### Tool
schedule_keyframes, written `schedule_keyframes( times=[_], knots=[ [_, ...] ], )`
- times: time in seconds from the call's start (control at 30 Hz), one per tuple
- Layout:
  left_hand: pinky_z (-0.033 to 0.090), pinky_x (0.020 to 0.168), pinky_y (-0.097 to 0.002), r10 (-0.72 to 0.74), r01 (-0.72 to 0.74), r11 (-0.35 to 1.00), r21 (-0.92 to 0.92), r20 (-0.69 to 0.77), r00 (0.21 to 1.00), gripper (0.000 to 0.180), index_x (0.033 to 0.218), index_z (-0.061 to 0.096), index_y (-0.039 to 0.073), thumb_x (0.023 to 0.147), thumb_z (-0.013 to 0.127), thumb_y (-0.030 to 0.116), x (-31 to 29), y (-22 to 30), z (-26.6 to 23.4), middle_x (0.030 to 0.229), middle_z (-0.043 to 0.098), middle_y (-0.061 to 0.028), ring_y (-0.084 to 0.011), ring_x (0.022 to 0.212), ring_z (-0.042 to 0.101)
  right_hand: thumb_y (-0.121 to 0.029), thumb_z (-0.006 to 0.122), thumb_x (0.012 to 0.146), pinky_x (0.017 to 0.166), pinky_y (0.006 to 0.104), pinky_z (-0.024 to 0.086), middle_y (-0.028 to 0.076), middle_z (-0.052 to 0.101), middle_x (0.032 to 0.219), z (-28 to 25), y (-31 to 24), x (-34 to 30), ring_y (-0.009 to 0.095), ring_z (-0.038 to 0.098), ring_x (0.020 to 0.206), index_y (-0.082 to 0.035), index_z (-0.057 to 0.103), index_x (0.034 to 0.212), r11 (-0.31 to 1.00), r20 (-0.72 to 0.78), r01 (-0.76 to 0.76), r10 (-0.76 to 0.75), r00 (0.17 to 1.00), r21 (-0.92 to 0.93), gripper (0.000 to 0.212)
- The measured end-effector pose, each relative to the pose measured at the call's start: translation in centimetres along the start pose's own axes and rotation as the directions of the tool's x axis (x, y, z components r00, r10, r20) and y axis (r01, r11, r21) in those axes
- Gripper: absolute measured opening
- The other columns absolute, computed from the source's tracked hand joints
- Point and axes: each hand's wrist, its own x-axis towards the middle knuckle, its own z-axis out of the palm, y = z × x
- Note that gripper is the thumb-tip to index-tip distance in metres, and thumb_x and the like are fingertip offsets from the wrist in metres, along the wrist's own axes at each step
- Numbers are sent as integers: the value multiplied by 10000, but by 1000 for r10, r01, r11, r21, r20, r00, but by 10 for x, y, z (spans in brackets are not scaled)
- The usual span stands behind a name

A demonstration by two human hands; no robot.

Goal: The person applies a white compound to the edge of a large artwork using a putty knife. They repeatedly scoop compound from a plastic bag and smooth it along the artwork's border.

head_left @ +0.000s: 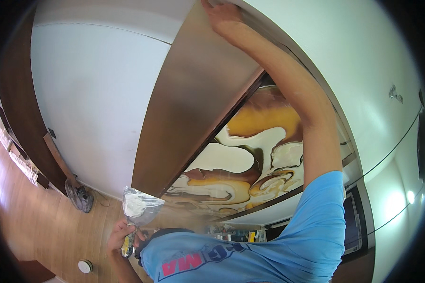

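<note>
Low on the left, my left hand is closed around the handle of a wide putty knife. Its blade points up and carries a thick smear of white putty. My right arm stretches up across the view, and my right hand is at the upper end of a long brown panel, against its edge. The picture's top edge cuts off most of its fingers, so whether it holds anything is hidden.
Beside the brown panel is a glossy panel with brown, amber and white swirls. White wall lies to the left. On the wooden floor are a round white-topped tub and a grey bag-like item. Dark cables run along the right.
</note>
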Motion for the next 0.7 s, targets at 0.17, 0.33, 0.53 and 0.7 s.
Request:
schedule_keyframes(
  times=[0.17,0.33,0.53,0.7],
  knots=[
    [545,486,-274,-3,4,1000,-25,27,1000,368,1239,609,-78,971,669,168,1,-4,-6,803,743,-241,-197,512,672,-47,511,1018,688,446,603,218,745,1038,15,0,12,299,718,797,-57,165,1690,999,-106,-9,3,994,-48,756],
    [547,494,-277,-10,13,997,-73,37,999,350,1229,599,-72,978,664,164,2,-8,-9,818,744,-241,-199,526,677,-94,573,1021,560,366,550,177,738,893,16,-1,20,219,635,652,-52,192,1688,995,-33,-47,44,998,-92,769],
    [535,488,-289,-21,23,998,-58,36,999,314,1188,597,-63,980,661,164,6,-9,-9,819,741,-248,-208,518,670,-102,590,1018,562,361,548,168,742,885,23,-7,32,210,632,650,-46,224,1681,985,-111,-70,52,992,-160,759],
    [538,489,-287,-23,26,998,-51,51,998,317,1193,593,-71,986,652,162,10,-8,-6,818,741,-250,-213,518,671,-103,576,1020,627,383,574,177,766,929,17,-8,28,228,684,701,-48,223,1679,984,-48,-100,94,994,-150,750]
  ],
)
